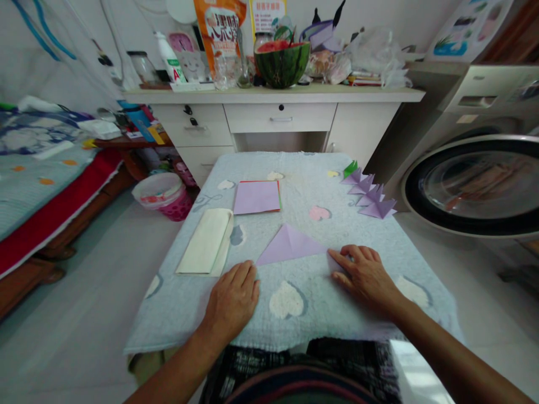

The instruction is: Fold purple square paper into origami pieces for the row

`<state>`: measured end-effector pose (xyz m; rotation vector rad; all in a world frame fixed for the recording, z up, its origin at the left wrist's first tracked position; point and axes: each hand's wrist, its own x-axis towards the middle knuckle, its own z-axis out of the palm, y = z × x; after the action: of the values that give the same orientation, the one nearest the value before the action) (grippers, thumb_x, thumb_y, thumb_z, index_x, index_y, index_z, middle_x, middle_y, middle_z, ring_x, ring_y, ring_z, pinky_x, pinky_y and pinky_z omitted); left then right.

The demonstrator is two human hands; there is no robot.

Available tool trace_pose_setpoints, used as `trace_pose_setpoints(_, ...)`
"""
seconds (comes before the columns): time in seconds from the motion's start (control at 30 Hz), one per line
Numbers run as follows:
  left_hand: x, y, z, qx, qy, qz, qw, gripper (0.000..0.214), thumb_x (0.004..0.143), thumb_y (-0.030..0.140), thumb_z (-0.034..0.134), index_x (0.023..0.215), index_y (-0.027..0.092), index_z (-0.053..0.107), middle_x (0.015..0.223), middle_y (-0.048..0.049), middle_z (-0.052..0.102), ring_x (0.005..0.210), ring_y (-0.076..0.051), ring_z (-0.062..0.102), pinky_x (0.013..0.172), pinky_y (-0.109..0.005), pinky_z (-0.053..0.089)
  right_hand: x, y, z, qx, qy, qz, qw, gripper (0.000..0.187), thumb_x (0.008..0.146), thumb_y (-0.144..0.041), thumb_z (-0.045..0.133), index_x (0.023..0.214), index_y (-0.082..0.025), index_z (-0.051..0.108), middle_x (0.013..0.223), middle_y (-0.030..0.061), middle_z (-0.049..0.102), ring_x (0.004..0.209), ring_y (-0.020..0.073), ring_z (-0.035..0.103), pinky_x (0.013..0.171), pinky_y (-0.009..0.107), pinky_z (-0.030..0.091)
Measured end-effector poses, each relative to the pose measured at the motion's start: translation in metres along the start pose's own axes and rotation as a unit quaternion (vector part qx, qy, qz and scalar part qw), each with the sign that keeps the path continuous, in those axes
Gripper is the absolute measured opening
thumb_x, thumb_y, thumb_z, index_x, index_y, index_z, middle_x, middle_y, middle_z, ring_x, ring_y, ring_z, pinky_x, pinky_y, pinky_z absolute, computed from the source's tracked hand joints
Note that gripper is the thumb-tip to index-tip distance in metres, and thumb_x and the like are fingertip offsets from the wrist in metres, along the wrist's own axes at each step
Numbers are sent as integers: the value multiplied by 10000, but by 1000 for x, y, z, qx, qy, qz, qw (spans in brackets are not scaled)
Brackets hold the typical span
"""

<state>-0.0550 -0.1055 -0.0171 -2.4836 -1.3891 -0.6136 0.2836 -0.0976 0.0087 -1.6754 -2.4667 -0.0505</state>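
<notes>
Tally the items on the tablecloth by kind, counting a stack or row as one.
Lilac-topped square paper stack: 1
Lilac triangular folded paper: 1
Row of pointed lilac-and-green folded papers: 1
Cream folded rectangular bundle, material unclear: 1
Total: 4

A purple paper triangle (290,244) lies on the cloth (295,168) between the left hand (233,300) and right hand (364,276).

Front and centre, a striped top (295,377), dark blue and dull red in curving bands! Beyond it, black bottoms (244,367) flecked with pale marks; left hand (233,300), right hand (365,279) and forearms (446,342) all bare.
</notes>
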Motion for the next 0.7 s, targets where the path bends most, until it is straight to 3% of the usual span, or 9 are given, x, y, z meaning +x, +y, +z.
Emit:
trace_pose_setpoints(0.17,8,0,-6,-18,-8,-36,999,357,894,197,509,1247,146,519,1160,-145,647,1043,-266,623,911,-423,533,23,-2,-13,59,-4,17,998,286,921,-375,511,1054,-210,702,1062,114,625,936,266,548,833,427,442)
trace_pose_setpoints(0.3,34,3,-6,-61,-45,-76,994,567,867,274,583,1373,118,380,1252,-158,587,1152,-289,554,986,-450,477,58,-20,-12,130,14,2,991,358,891,-329,543,1216,-201,618,1146,128,636,1023,283,550,889,444,430)
trace_pose_setpoints(0.47,63,3,4,-89,-104,-100,986,553,792,356,693,1260,148,486,1258,-134,559,1199,-318,482,997,-484,437,93,-44,7,112,-39,38,992,621,815,-403,636,1365,-160,476,1253,155,608,1144,344,503,936,482,378)
trace_pose_setpoints(0.57,68,1,11,-128,-113,-108,979,486,769,358,720,1177,166,539,1206,-113,576,1165,-300,495,975,-481,441,99,-47,13,146,-34,55,987,631,791,-318,658,1366,-151,458,1189,134,632,1109,319,513,933,463,374)
trace_pose_setpoints(0.7,67,2,15,-190,-71,-108,973,450,752,262,732,1154,186,544,1182,-94,580,1122,-270,520,973,-460,441,96,-44,15,203,17,47,978,560,788,-194,616,1331,-180,480,1091,91,643,1030,266,530,913,421,383)
